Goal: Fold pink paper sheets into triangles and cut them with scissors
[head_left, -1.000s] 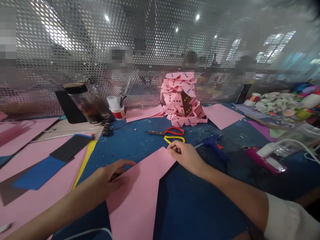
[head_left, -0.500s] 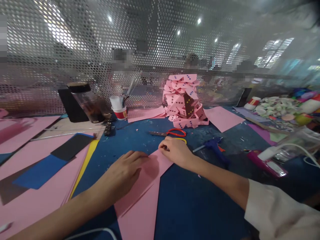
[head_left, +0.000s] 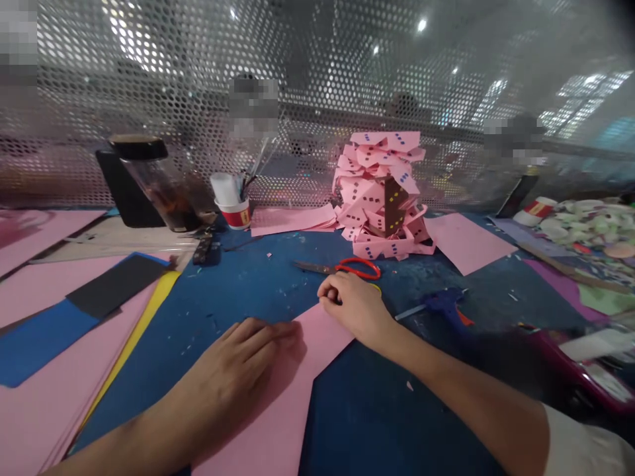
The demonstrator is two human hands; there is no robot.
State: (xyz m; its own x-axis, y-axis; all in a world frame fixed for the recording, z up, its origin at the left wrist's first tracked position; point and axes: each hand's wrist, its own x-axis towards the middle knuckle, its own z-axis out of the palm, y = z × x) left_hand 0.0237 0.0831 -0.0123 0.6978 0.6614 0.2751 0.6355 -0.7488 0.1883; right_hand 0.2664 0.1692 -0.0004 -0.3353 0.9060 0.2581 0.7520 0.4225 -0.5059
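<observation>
Behind one blue table [head_left: 377, 416], one holey wall [head_left: 307, 59] is shining. One jar [head_left: 166, 192] is holding something dark [head_left: 176, 213], and one standing cup [head_left: 235, 215] is holding thin sticks [head_left: 265, 157]. One left hand [head_left: 248, 360] is lying with fingers out on one pink paper [head_left: 285, 396] in the middle, and one right hand [head_left: 354, 309] is pinching its far corner.

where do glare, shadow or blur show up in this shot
Head view: bright spots of light on the perforated panel; head view: a soft shadow on the pink sheet beside the left hand; head view: the magenta object at right looks smeared.
</observation>
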